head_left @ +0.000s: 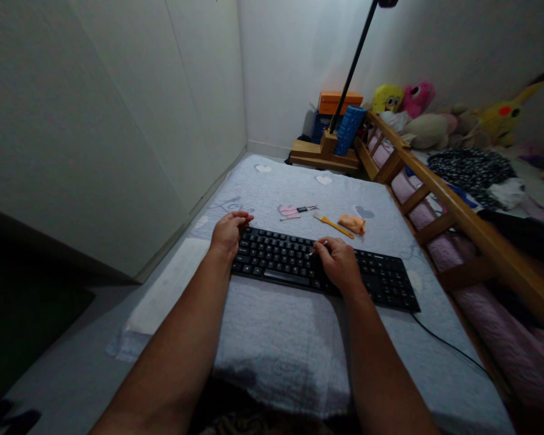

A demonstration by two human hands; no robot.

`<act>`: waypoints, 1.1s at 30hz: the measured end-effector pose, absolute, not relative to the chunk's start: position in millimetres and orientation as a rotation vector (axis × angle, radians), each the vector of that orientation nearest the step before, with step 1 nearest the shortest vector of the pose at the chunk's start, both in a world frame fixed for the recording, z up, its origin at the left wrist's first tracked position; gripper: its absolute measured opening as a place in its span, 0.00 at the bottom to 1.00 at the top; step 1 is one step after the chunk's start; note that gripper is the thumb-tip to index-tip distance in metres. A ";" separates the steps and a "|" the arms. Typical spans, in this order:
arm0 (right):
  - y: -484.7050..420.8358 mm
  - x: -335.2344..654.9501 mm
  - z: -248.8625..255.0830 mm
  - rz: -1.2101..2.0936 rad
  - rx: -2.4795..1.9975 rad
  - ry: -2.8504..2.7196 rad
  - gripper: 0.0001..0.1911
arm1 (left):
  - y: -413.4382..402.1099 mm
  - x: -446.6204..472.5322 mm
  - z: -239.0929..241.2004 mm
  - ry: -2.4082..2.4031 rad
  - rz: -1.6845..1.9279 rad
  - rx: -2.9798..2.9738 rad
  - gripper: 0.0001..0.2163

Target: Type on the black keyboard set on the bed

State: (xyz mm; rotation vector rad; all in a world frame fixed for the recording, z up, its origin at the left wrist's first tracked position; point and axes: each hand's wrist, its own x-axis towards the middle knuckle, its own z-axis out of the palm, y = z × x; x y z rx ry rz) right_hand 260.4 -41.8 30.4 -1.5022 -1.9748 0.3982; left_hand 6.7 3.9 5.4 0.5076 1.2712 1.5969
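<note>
Black plastic, and by my guess light and stiff, the full-size keyboard (pixel 277 254) lies on the heart-patterned cover (pixel 281 329), best held by its ends, the left hand (pixel 228 234) curled at one, grip unclear, the right hand (pixel 338 260) pinching a thin white stick (pixel 325 243) over its keys (pixel 286 261).

A black pole (pixel 359 48) rises at a slant from a wooden base (pixel 310 152), with a blue ridged roller (pixel 349 130) leaning beside it and an orange box (pixel 327 104) atop a dark blue box (pixel 318 125) behind. Beyond a wooden rail (pixel 453 198) on the right sit a yellow square plush (pixel 386 99), a pink plush (pixel 417 100), a yellow plush with a red cheek (pixel 498 122) and a rumpled black-and-white patterned cloth (pixel 469 174).
</note>
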 end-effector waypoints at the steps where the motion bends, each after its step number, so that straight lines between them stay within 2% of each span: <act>1: -41.7 260.5 30.1 0.394 -1.499 -1.971 0.12 | 4.1 6.8 5.3 1.270 1.599 0.505 0.07; 33: -44.6 249.3 25.2 0.391 -1.434 -1.981 0.10 | 4.7 6.8 5.5 1.263 1.611 0.508 0.07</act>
